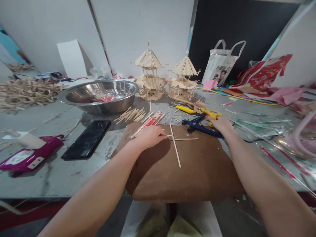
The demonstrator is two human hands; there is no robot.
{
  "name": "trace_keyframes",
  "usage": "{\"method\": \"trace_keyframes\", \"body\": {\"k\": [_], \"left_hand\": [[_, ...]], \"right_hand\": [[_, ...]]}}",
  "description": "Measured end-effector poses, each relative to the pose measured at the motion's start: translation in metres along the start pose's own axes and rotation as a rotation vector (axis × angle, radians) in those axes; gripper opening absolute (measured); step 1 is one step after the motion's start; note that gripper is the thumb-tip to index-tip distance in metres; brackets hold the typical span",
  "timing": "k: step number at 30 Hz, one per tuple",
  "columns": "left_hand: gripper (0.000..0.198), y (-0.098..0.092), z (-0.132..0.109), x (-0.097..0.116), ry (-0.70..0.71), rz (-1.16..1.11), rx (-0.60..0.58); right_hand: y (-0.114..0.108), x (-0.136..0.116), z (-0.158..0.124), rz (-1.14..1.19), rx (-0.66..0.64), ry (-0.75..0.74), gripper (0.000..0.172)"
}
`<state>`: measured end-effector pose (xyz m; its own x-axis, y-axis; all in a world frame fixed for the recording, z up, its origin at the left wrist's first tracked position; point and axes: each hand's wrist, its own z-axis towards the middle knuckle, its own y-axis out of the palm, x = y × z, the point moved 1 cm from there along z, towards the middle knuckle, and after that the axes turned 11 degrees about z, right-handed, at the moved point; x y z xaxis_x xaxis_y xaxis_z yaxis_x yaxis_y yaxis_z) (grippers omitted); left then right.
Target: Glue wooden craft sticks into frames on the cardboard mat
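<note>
My left hand (149,136) rests closed on a brown board (182,174), its fingertips pinching the end of a thin wooden stick (185,139). That stick lies crosswise over a longer stick (175,145). My right hand (220,124) is at the board's far right edge, closed on a blue and yellow glue gun (203,122) that lies on the table. A bundle of sticks with red markings (148,123) sits just beyond my left hand.
Two stick pagoda models (149,76) (184,79) stand at the back. A steel bowl (98,95), a black phone (87,139), a magenta object (27,156), a yellow cutter (185,109), a heap of sticks (24,93), a white bag (222,64) and coloured paper (266,77) surround the board.
</note>
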<state>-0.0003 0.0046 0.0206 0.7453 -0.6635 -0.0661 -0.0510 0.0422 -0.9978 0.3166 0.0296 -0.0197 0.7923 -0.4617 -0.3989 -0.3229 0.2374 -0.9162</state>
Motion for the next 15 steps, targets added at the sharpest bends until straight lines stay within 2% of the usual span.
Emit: {"method": "trace_keyframes", "body": {"k": [3, 6, 8, 9, 13, 15], "left_hand": [[0.03, 0.0, 0.0, 0.0, 0.0, -0.023, 0.019], [0.03, 0.001, 0.0, -0.001, 0.006, -0.049, 0.05], [0.029, 0.001, 0.0, -0.001, 0.004, -0.059, 0.056], [0.028, 0.001, 0.0, -0.001, 0.001, -0.06, 0.055], [0.027, -0.001, 0.0, 0.001, 0.007, -0.05, 0.061], [0.027, -0.002, 0.0, 0.002, 0.007, -0.045, 0.059]], "right_hand": [[-0.002, 0.001, -0.003, 0.01, 0.043, -0.009, 0.064], [-0.008, -0.002, -0.01, 0.034, 0.2, -0.058, 0.056], [-0.014, -0.01, -0.017, 0.06, 0.288, -0.165, 0.045], [-0.017, -0.016, -0.023, 0.076, 0.289, -0.246, 0.039], [-0.02, -0.047, -0.052, 0.125, 0.068, -0.675, 0.024], [-0.016, -0.059, -0.069, 0.164, -0.063, -0.825, 0.023]]}}
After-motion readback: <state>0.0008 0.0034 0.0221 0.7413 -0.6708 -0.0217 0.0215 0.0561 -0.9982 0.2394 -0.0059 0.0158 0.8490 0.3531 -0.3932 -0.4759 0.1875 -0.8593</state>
